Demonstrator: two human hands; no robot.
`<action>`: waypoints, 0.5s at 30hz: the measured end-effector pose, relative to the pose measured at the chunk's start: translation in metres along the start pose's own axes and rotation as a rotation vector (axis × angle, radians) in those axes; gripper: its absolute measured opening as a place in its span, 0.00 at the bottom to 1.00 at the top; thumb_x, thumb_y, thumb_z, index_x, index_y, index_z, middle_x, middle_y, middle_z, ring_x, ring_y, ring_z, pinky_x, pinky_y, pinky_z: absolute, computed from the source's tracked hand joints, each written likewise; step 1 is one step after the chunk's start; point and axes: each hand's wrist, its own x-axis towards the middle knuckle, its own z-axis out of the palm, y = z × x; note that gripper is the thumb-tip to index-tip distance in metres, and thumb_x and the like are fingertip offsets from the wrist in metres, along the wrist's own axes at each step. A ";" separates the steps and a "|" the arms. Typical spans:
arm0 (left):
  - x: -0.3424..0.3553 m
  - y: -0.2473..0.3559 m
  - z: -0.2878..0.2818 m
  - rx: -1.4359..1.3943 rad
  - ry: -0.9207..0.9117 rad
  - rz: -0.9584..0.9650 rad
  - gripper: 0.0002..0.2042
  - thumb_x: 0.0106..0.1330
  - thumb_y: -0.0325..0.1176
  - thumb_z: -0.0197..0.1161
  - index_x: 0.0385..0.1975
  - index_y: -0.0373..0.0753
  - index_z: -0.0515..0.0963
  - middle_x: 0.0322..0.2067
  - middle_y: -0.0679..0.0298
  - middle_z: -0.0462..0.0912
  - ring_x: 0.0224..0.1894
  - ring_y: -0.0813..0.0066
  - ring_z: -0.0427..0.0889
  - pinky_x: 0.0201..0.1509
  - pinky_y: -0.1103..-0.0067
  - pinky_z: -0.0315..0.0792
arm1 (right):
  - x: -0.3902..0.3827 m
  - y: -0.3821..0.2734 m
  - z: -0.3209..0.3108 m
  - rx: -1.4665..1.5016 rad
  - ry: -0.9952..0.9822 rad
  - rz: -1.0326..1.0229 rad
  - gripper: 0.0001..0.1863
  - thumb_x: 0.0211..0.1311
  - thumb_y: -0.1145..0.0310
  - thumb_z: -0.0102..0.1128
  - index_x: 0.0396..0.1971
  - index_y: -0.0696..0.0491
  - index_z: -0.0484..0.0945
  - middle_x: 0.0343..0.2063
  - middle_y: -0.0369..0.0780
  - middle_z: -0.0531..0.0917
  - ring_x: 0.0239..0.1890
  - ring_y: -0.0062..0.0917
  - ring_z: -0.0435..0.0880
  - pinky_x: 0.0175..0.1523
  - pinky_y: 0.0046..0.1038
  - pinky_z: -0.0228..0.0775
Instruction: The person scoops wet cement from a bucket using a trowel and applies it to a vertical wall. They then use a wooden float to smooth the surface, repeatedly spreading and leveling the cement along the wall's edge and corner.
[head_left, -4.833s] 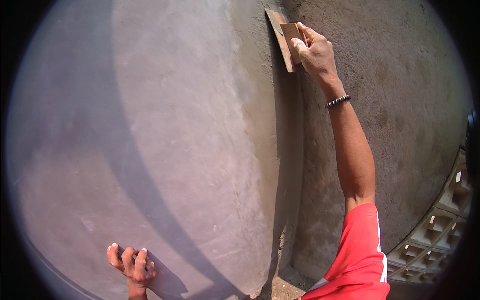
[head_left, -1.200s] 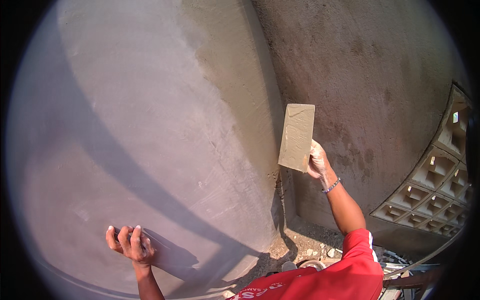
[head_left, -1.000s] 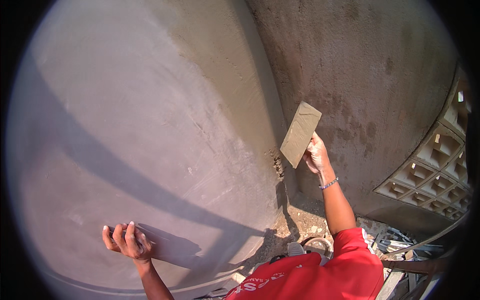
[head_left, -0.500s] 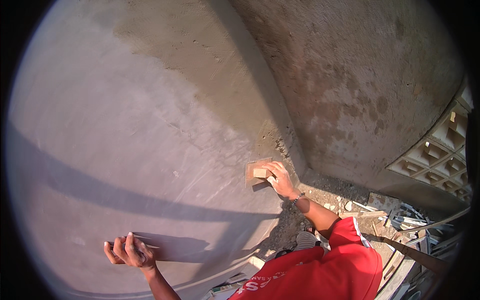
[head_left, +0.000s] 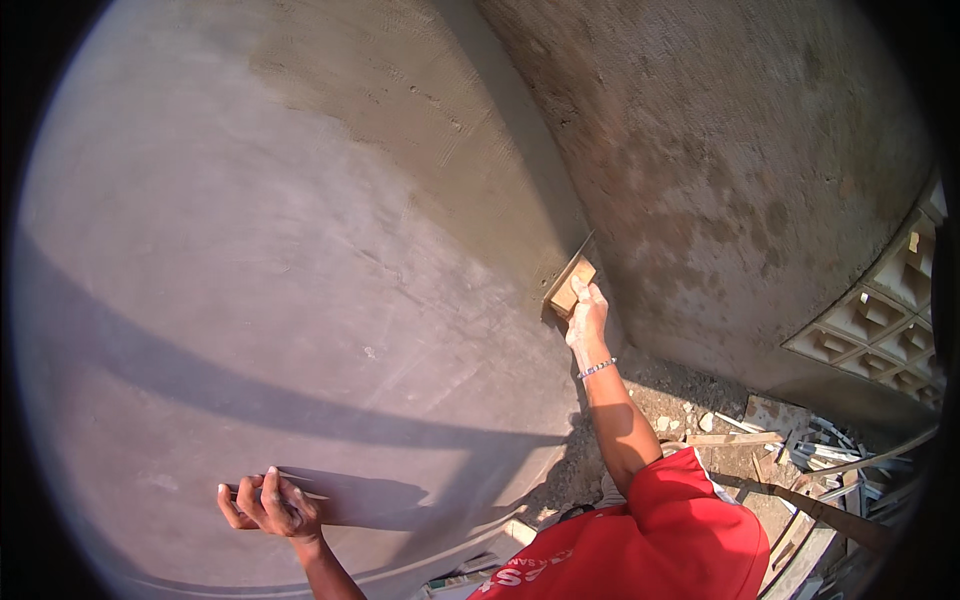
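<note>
My right hand (head_left: 588, 315) grips the wooden block handle of a plastering float (head_left: 572, 288). The float is tilted, its thin plate nearly edge-on, against the grey plastered wall (head_left: 250, 240) close to the inner corner. Darker, rougher plaster (head_left: 440, 130) lies above it, with paler, smoother plaster to the left. At the lower left, my left hand (head_left: 275, 505) is held by the wall with curled fingers. A thin dark edge shows among those fingers, but what it belongs to is hidden.
A rough brown wall (head_left: 700, 170) meets the plastered one at the corner. Pierced blocks (head_left: 870, 313) sit at the right. Below lie rubble, a wooden strip (head_left: 735, 439), scrap pieces (head_left: 830, 455) and a long pole (head_left: 810, 502).
My right hand has carried the float up and right to the corner, turning it from nearly flat to steeply tilted. My left hand has hardly moved.
</note>
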 end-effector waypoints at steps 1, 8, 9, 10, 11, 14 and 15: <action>0.002 0.002 0.001 -0.007 0.003 0.006 0.12 0.57 0.18 0.55 0.38 0.37 0.80 0.43 0.52 0.73 0.66 0.46 0.52 0.35 0.73 0.70 | -0.003 -0.007 0.020 -0.039 -0.027 -0.096 0.14 0.65 0.68 0.60 0.46 0.59 0.75 0.38 0.36 0.82 0.39 0.22 0.82 0.44 0.25 0.73; 0.003 0.004 0.002 -0.031 0.016 -0.004 0.11 0.57 0.18 0.55 0.38 0.36 0.79 0.43 0.52 0.73 0.66 0.45 0.51 0.34 0.73 0.70 | -0.061 -0.085 0.180 -0.136 -0.185 -0.550 0.13 0.62 0.69 0.63 0.38 0.63 0.73 0.32 0.41 0.82 0.34 0.23 0.81 0.39 0.24 0.72; 0.002 0.004 0.002 -0.030 0.019 -0.009 0.11 0.56 0.18 0.55 0.38 0.36 0.79 0.43 0.52 0.73 0.66 0.46 0.51 0.35 0.73 0.71 | -0.075 -0.098 0.199 -0.279 -0.173 -0.563 0.15 0.59 0.68 0.64 0.37 0.63 0.73 0.30 0.43 0.83 0.33 0.28 0.82 0.40 0.27 0.72; 0.001 0.003 0.003 -0.031 0.024 -0.012 0.11 0.56 0.18 0.56 0.38 0.36 0.79 0.43 0.52 0.73 0.66 0.46 0.52 0.35 0.73 0.71 | -0.093 -0.114 0.217 -0.419 -0.156 -0.577 0.16 0.57 0.67 0.66 0.36 0.63 0.72 0.29 0.46 0.83 0.33 0.34 0.84 0.40 0.31 0.73; -0.001 0.003 0.003 -0.028 0.025 -0.018 0.11 0.56 0.18 0.56 0.37 0.36 0.79 0.43 0.52 0.74 0.66 0.46 0.52 0.36 0.73 0.71 | -0.113 -0.126 0.234 -0.439 -0.206 -0.583 0.17 0.56 0.66 0.67 0.35 0.62 0.72 0.28 0.47 0.83 0.33 0.37 0.84 0.42 0.34 0.73; 0.001 0.002 0.003 0.024 0.022 -0.023 0.06 0.61 0.26 0.57 0.35 0.36 0.80 0.42 0.55 0.75 0.64 0.48 0.58 0.50 0.64 0.70 | -0.146 -0.140 0.256 -0.374 -0.610 -0.602 0.18 0.57 0.68 0.65 0.41 0.63 0.74 0.34 0.48 0.84 0.41 0.37 0.84 0.49 0.34 0.74; 0.000 0.002 0.003 -0.004 0.032 -0.036 0.06 0.59 0.25 0.57 0.35 0.36 0.79 0.42 0.55 0.75 0.64 0.49 0.58 0.51 0.64 0.69 | -0.155 -0.146 0.255 -0.309 -0.779 -0.525 0.20 0.58 0.69 0.64 0.47 0.64 0.73 0.39 0.48 0.83 0.45 0.35 0.83 0.53 0.33 0.73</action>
